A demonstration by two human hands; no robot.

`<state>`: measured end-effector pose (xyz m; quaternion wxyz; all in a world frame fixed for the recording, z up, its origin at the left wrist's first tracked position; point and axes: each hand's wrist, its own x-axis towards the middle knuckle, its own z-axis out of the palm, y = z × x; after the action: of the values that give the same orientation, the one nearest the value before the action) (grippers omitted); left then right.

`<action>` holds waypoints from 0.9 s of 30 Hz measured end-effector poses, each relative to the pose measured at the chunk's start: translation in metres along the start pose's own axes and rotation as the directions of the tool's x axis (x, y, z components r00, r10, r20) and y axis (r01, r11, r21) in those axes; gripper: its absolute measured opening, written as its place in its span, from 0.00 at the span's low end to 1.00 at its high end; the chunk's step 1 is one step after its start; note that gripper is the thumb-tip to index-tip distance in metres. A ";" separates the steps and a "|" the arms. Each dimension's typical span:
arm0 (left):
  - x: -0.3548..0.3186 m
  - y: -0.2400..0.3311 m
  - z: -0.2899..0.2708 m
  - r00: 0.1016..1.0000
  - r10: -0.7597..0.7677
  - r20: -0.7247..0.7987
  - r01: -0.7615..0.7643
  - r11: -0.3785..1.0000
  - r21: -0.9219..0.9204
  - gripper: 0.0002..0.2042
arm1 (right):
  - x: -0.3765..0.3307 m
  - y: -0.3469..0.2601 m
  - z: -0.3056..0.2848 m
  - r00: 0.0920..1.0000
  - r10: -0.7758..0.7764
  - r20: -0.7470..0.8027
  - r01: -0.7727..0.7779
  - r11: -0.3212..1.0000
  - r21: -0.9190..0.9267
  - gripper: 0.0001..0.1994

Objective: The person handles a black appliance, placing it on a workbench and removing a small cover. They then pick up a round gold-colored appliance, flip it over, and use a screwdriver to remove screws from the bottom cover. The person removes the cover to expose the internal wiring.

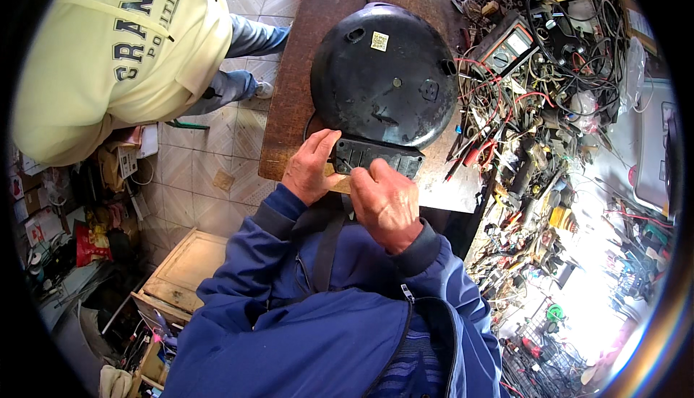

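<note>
A round black appliance (383, 73) lies on the wooden table, showing a flat face with a small square printed label, holes and scuffs. From its near edge juts a rectangular black plastic housing (390, 153) with ribs and recesses. My left hand (311, 168) grips the left end of this housing, fingers on top and thumb at the near side. Just to the right, my right hand (387, 204) is closed in a pinch over the housing's near edge. Whatever sits in its fingers is hidden by the hand; a thin light line shows near the fingertips.
A multimeter (502, 54) with red and black leads rests at the right among tangled wires and tools (528, 159). At the left, a person in a cream hoodie (137, 51) stands beside the wooden table (285, 120). A wooden cabinet (177, 275) stands at lower left.
</note>
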<state>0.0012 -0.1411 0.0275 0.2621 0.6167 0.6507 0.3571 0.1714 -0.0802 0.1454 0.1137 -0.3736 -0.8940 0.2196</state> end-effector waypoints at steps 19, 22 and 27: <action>-0.001 0.000 0.001 1.000 -0.022 0.005 0.022 1.000 0.003 0.42 | 0.002 -0.002 -0.001 0.997 0.050 -0.058 -0.048 0.998 0.031 0.08; 0.000 -0.001 0.000 0.999 -0.024 0.024 0.024 1.000 0.003 0.43 | -0.007 0.001 -0.002 0.997 0.074 0.026 -0.074 0.997 -0.002 0.06; 0.001 0.001 -0.002 0.999 -0.011 0.031 0.011 1.000 0.001 0.43 | -0.009 0.004 -0.007 0.997 0.073 0.009 -0.073 0.996 0.058 0.07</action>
<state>0.0000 -0.1404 0.0300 0.2737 0.6187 0.6502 0.3458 0.1826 -0.0820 0.1492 0.1134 -0.4018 -0.8734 0.2506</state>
